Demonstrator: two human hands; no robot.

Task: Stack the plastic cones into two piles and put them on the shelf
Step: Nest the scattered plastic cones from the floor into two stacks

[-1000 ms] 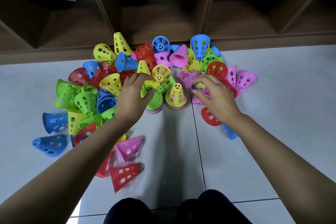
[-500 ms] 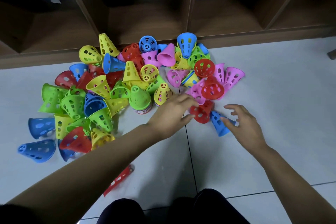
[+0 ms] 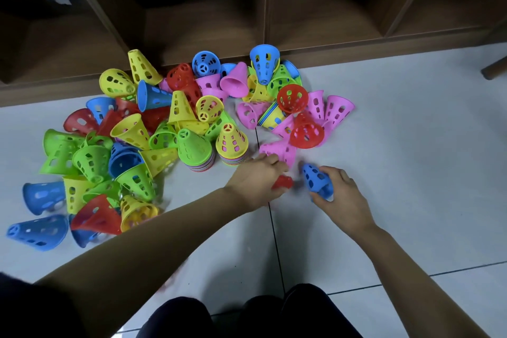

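Two started piles, the green-topped pile (image 3: 194,151) and the yellow-topped pile (image 3: 232,145), stand at ten o'clock from your left hand (image 3: 256,180). Its grip is curled round a red cone (image 3: 283,183). At three o'clock, your right hand (image 3: 341,202) has its grip clamped on a blue cone (image 3: 315,181), likely so you can feed both piles together. Loose cones (image 3: 131,132) sprawl on the floor (image 3: 411,151) below the shelf (image 3: 205,25).

Looked down on pale floor tiles (image 3: 411,173) with dark grout lines (image 3: 277,255). Along the far side, saw a wooden shelf (image 3: 329,46), dim inside its compartments.
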